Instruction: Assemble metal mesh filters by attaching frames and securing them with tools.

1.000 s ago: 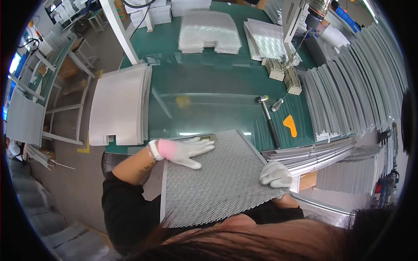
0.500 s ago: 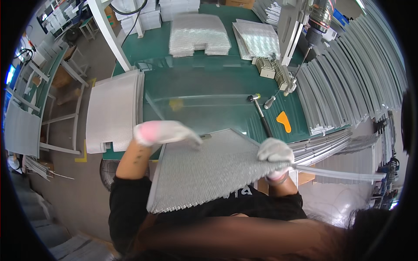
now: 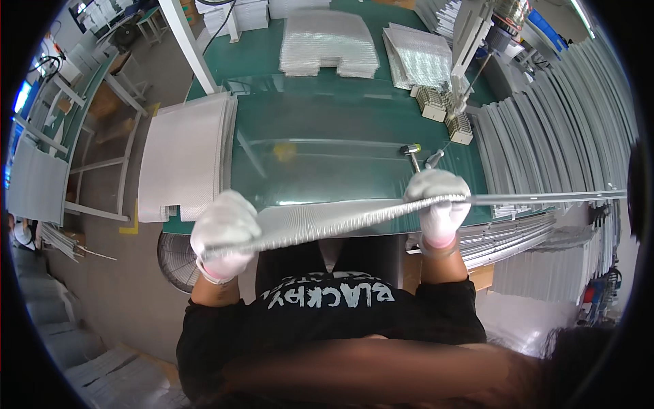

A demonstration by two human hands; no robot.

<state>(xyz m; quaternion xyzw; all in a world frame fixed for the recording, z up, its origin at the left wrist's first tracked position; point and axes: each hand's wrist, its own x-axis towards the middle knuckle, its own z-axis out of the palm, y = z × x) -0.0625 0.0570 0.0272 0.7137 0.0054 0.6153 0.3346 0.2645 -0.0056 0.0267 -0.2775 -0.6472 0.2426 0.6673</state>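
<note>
A grey pleated mesh panel [image 3: 306,219] is held nearly edge-on at the near edge of the green table. My left hand [image 3: 226,233], in a white glove, closes round the panel's left end. My right hand [image 3: 439,198], also gloved, is wrapped round its right end. A long thin metal strip [image 3: 552,198] runs out to the right from my right hand; whether it is joined to the panel is hidden by the fingers. Just beyond that hand lie a mallet [image 3: 411,150], its handle mostly covered, and a screwdriver [image 3: 434,159].
White mesh sheets [image 3: 182,157] stand on the table's left side. Bubble-wrap pieces [image 3: 328,44] are stacked at the back. Small beige blocks [image 3: 430,103] sit below an upright drill [image 3: 505,27]. Metal strips [image 3: 545,129] crowd the right side. A floor fan [image 3: 178,262] stands at lower left.
My left hand has gone from the panel's upper face to gripping its left end. The panel has tilted to nearly edge-on, and the strip at right has risen to level. The orange scraper is now hidden.
</note>
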